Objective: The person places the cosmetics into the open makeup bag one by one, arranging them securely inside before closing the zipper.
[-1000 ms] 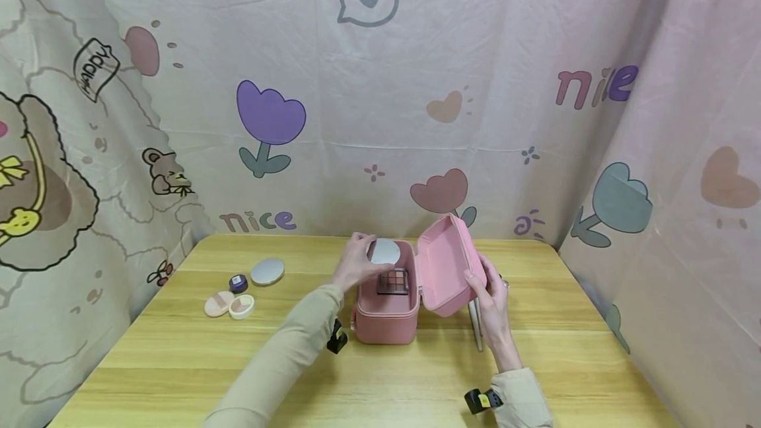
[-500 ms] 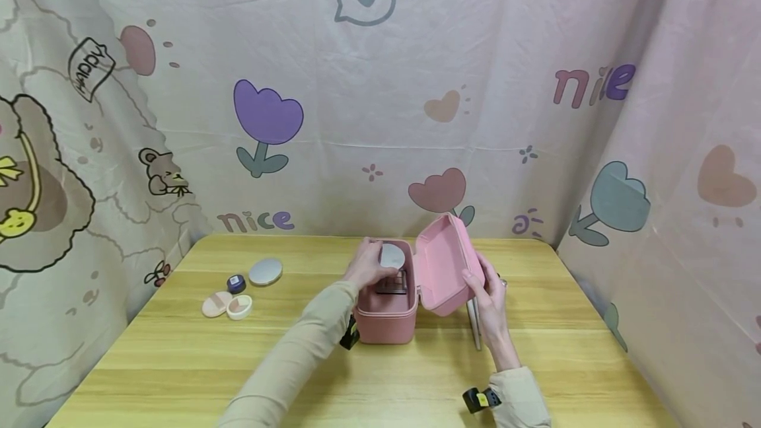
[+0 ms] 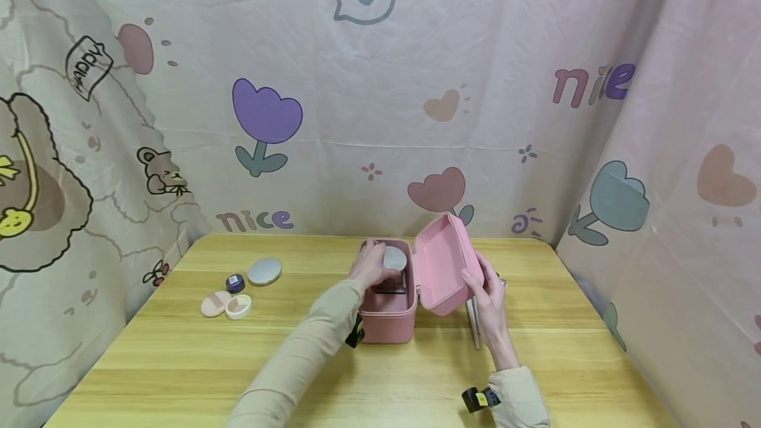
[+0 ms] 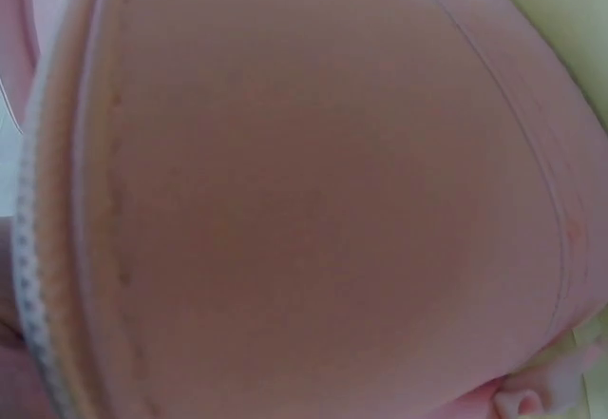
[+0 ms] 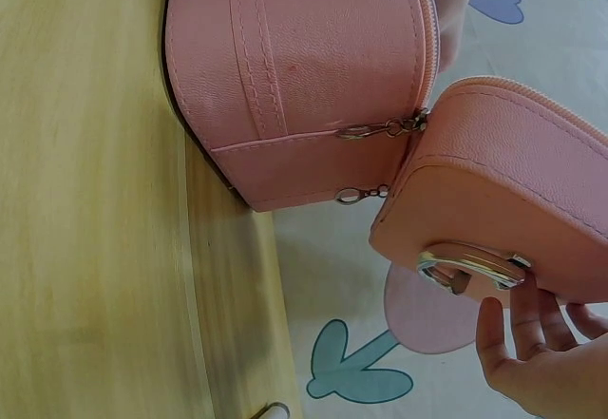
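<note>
A pink cosmetic case [image 3: 388, 329] stands on the table, its lid [image 3: 441, 266] tipped back to the right. My left hand [image 3: 370, 264] reaches into it and grips a round silvery-white compact [image 3: 395, 258] by its edge. Beneath that lies a dark-framed makeup palette [image 3: 391, 284], partly covered. With thumb and fingers, my right hand [image 3: 490, 296] holds the lid's outer edge. In the right wrist view, its fingertips lie close to the lid's handle [image 5: 472, 261], and zip pulls [image 5: 372, 129] hang at the hinge side. The case's wall [image 4: 304, 191] fills the left wrist view.
At the table's left are a round silver disc [image 3: 265, 271], a small purple jar [image 3: 234, 283], a pale powder puff [image 3: 215, 304] and a round white pot [image 3: 238, 307]. A thin white stick [image 3: 473, 323] lies under the lid. A printed curtain [image 3: 357, 84] borders the back.
My left hand has moved right and slightly down into the case with the compact, covering more of the palette. My right hand and the lid have stayed in place.
</note>
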Available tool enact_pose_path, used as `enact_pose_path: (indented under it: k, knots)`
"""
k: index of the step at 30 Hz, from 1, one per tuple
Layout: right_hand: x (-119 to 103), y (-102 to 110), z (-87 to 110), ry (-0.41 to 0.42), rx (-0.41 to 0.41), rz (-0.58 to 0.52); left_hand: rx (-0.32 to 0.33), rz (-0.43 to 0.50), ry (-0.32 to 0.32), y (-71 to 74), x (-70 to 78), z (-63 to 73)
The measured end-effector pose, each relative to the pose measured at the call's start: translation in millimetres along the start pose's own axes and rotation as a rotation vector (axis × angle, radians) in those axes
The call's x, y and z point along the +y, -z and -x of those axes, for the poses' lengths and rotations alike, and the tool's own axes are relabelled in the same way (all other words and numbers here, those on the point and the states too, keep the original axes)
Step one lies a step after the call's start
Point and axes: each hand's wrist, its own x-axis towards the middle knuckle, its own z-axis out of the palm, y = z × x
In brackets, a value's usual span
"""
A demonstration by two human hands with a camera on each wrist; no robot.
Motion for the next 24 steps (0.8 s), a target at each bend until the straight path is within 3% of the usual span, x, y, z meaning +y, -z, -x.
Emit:
enact_pose_path:
  k: [7, 16, 20, 24]
  knots:
    - [0.4, 0.2, -0.3, -0.003, -0.002, 0.005, -0.017, -0.064, -0.016, -1.0, 2.5, -1.2]
    - [0.4, 0.8, -0.4, 0.003, -0.010, 0.006, 0.020, -0.019, -0.040, 2.8, 2.2, 0.1]
    - [0.8, 1.1, -0.3, 0.003, -0.016, 0.003, 0.024, 0.043, -0.030, 3.0, -1.8, 1.1]
    - [0.8, 0.8, -0.3, 0.001, -0.013, -0.003, 0.027, 0.166, -0.001, 4.1, -8.1, 1.9]
